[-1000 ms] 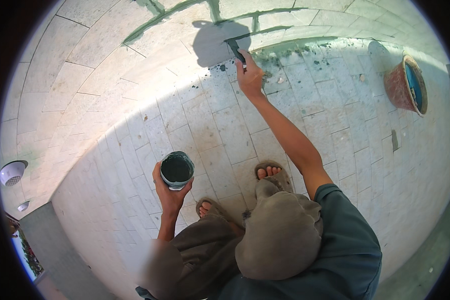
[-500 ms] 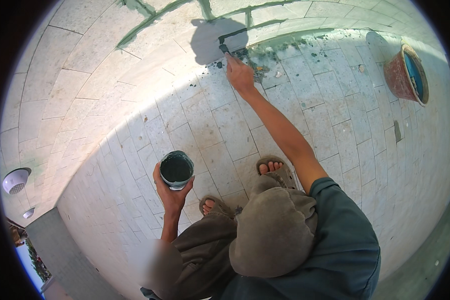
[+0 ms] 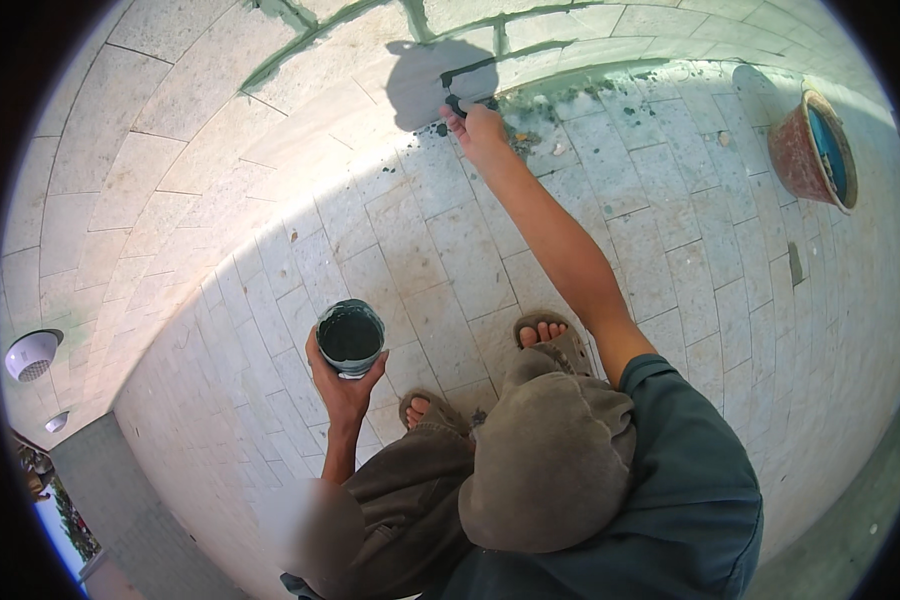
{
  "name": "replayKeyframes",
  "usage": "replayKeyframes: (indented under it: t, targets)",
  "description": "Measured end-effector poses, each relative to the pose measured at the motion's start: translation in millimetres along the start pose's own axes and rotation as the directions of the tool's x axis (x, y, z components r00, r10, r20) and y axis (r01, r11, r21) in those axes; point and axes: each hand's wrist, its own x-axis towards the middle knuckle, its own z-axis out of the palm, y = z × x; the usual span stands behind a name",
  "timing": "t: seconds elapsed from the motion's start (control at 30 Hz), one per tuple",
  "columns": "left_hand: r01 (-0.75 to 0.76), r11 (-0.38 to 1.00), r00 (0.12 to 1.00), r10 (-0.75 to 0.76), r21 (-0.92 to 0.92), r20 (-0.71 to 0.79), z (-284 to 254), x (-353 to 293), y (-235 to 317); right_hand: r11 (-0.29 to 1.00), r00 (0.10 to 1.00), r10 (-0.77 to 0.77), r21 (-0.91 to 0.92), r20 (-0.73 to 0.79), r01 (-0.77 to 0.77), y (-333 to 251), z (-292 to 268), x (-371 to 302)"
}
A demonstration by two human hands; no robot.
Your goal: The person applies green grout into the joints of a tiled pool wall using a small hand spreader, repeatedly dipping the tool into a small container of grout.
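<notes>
My left hand (image 3: 344, 388) is wrapped round a round tub (image 3: 351, 336) of dark green, paste-like filler, its rim smeared with the same stuff. The tub is held over the floor, open top upward. At the foot of the pale tiled wall (image 3: 170, 110), my right hand (image 3: 482, 128) grips a small dark tool (image 3: 457, 104). Its working end points at a freshly dark green joint (image 3: 467, 70) in the tiles. My fingers partly cover the tool, so its exact kind cannot be made out.
Dark green crumbs (image 3: 625, 105) lie along the base of the wall. A reddish bucket (image 3: 802, 160), blue inside, stands at the far right on the tiled floor (image 3: 670, 240). White round fixtures (image 3: 32, 356) sit in the wall at left. My sandalled feet (image 3: 542, 330) are below me.
My right hand has turned and drawn the tool slightly down and to the right along the joint. My left hand with the tub has barely moved.
</notes>
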Motion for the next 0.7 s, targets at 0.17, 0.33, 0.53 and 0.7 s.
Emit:
replayKeyframes:
  t: [0.17,0.33,0.53,0.7]
  targets:
    - [0.018,0.998,1.0,-0.018,-0.059,-0.007,4,3,8,0.988,0.998,-0.068,0.137,-0.01,0.069,2,0,11]
    - [0.027,0.999,1.0,-0.027,-0.024,0.0,1,-1,0,0.989,0.975,-0.147,0.027,0.165,0.145,4,-11,5]
    - [0.028,0.999,1.0,-0.028,-0.04,-0.01,2,0,-2,0.833,0.88,-0.374,-0.311,0.293,0.457,6,-31,-23]
    - [0.03,0.999,1.0,-0.03,-0.027,-0.002,-2,-2,-1,0.074,0.499,-0.7,-0.642,0.512,0.763,11,-33,-33]
